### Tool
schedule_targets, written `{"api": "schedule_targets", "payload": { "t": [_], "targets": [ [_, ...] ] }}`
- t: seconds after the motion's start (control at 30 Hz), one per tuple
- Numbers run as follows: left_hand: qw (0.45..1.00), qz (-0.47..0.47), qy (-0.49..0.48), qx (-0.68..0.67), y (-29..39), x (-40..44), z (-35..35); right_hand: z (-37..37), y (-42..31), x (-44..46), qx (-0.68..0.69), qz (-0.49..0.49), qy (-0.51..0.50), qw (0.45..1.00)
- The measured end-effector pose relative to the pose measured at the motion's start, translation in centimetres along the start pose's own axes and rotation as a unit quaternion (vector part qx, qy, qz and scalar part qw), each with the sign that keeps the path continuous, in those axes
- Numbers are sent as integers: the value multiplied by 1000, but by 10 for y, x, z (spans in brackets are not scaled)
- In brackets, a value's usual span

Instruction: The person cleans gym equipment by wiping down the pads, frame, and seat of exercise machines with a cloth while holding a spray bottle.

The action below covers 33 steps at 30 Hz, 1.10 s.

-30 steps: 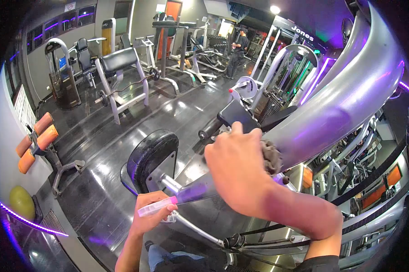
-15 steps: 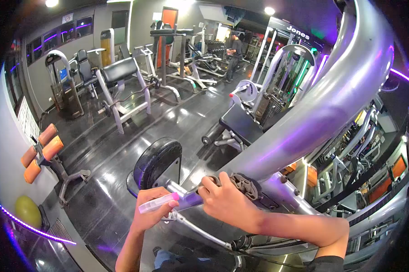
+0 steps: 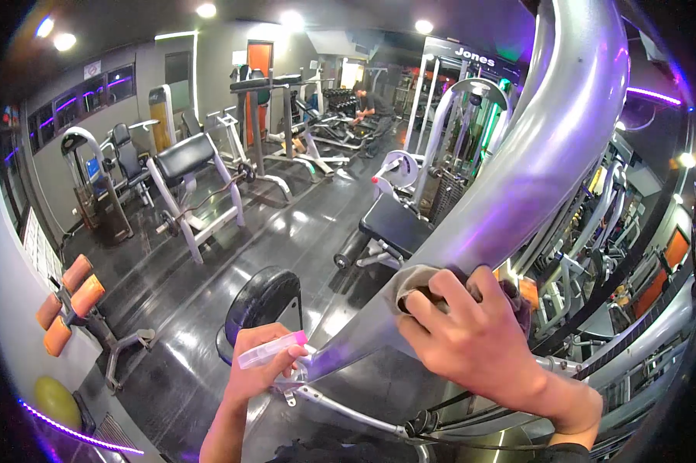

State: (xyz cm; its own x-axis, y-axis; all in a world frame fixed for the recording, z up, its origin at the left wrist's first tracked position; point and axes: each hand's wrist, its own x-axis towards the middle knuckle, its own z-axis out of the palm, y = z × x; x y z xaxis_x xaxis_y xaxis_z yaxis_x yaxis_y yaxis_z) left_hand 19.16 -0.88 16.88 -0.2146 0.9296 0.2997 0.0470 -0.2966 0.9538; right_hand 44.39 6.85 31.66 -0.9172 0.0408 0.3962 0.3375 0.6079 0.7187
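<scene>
My left hand is closed around a clear spray bottle with a pink nozzle, at the lower middle of the view. Most of the bottle's body is hidden by the fingers. My right hand grips a crumpled grey-brown cloth and presses it against a thick silver machine tube. This tube curves from the upper right down toward my left hand. Just beyond the bottle stands a round black pad of the machine.
A black bench seat lies beyond the tube. Further left are a preacher curl bench with a curl bar and a stand with orange rollers. A person bends over equipment at the back. A cable runs below my right hand.
My right hand has moved right and up along the silver tube with the cloth. My left hand stays nearly in place with the spray bottle. The person at the back has bent forward.
</scene>
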Motion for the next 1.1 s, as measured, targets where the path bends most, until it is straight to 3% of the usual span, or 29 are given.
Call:
{"api": "schedule_targets", "payload": {
  "t": [0.13,0.23,0.33,0.43,0.5,0.67,0.73,0.83,0.93,1.07,1.1],
  "targets": [
    [999,22,-33,-1,12,14,-3,20,-23,-4,-63,-24,-43,997],
    [997,56,-48,2,26,25,0,33,-39,6,-7,-74,-66,995],
    [995,83,-62,5,40,36,3,24,-41,28,-11,-37,-136,990],
    [992,98,-76,-1,46,43,1,1,-16,61,38,59,-210,975],
    [992,100,-76,-10,49,45,0,-14,2,82,-40,170,-217,960],
    [993,90,-70,-31,49,49,-10,16,-5,114,-106,199,-329,917],
    [993,87,-69,-26,51,52,-12,36,-25,108,-61,132,-343,928],
    [993,85,-70,-31,52,55,-12,45,-44,97,13,81,-326,942],
    [993,82,-80,-26,63,57,-10,21,-28,81,83,109,-321,937],
    [990,110,-82,-39,67,67,1,-21,7,52,3,117,-232,966],
    [989,110,-85,-41,68,69,3,-30,17,43,-18,144,-134,980]
  ]
}}
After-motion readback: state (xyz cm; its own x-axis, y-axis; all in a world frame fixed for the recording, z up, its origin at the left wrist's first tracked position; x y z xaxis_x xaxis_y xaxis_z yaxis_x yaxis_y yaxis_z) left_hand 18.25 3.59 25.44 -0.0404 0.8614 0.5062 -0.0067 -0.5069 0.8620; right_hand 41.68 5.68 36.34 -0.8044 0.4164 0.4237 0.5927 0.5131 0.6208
